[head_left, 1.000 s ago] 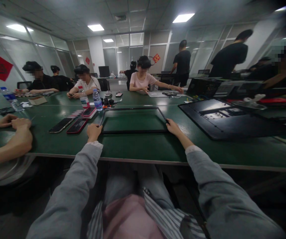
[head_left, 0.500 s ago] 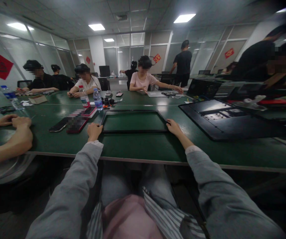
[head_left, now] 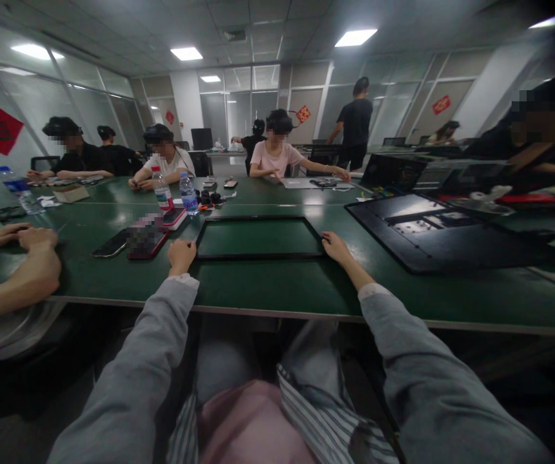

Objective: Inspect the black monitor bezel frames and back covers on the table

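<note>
A thin black rectangular frame, like a monitor bezel [head_left: 260, 257], lies on or just over the green table [head_left: 267, 283] in front of me. Through its open middle the green tabletop shows. My left hand [head_left: 182, 256] is closed on the frame's left side, thumb uppermost. At the right side my right hand [head_left: 336, 247] pinches the frame near its front corner. To the right lies a large black panel [head_left: 417, 241], looking like a monitor's back cover, with metal plates in its middle; neither hand touches it.
Phones [head_left: 111, 243] lie left of the frame, by a red-capped bottle [head_left: 162, 191] and a blue-capped bottle [head_left: 189, 195]. A neighbour's arms [head_left: 35, 261] rest on the table at left. Across it, a person in pink [head_left: 277, 154] handles a flat grey panel [head_left: 306, 183].
My hands and the frame stay nearly in place, with a slight shift of the whole view. A dark-clothed person at far right has leaned lower. My right leg has shifted a little.
</note>
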The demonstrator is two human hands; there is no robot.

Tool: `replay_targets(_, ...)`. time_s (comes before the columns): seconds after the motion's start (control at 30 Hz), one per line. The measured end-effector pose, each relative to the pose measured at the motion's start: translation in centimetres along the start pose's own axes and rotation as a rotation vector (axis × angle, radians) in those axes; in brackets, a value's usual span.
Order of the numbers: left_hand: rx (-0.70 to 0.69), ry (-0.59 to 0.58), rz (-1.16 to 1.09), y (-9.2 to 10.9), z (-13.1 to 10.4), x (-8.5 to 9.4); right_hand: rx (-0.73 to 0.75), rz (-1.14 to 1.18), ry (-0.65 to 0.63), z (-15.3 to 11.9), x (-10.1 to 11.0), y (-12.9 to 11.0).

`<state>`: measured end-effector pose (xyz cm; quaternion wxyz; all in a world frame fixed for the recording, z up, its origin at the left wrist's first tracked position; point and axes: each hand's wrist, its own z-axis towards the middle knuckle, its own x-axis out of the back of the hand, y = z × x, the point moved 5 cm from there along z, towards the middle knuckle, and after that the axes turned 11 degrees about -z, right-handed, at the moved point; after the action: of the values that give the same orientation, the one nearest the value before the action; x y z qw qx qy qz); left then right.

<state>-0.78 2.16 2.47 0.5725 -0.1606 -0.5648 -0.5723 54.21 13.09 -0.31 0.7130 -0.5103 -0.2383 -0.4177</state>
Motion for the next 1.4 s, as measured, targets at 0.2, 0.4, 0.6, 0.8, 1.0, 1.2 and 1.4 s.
replay_targets(0.2, -0.005, -0.005, -0.044, 0.5, -0.3, 0.2, -0.007, -0.014, -0.009, -0.2, 0.4, -0.4)
replay_targets(0.4, -0.034, -0.015, -0.095, 1.5, -1.0, 0.7, 0.006, 0.005, 0.007, -0.2, 0.7, -0.5)
replay_targets(0.6, -0.206, -0.113, -0.170, 3.4, -2.7, 0.2, -0.012, 0.006, -0.005, 0.0, 0.7, -0.4)
replay_targets(0.8, -0.342, -0.228, -0.210, 4.2, -3.8, -0.1, 0.012, -0.028, -0.112, -0.1, 0.1, -0.2)
replay_targets(1.0, -0.410, -0.320, -0.205, 5.0, -3.8, -0.1, 0.006, 0.034, -0.045, 0.1, 0.3, -0.1)
replay_targets(1.2, -0.394, -0.307, -0.251, 4.9, -3.5, -0.2, 0.015, 0.066, -0.024, 0.0, 0.7, -0.6)
replay_targets(1.4, -0.300, -0.253, -0.283, 4.0, -3.0, -0.2, 0.017, 0.052, -0.073, -0.3, 0.5, -1.2)
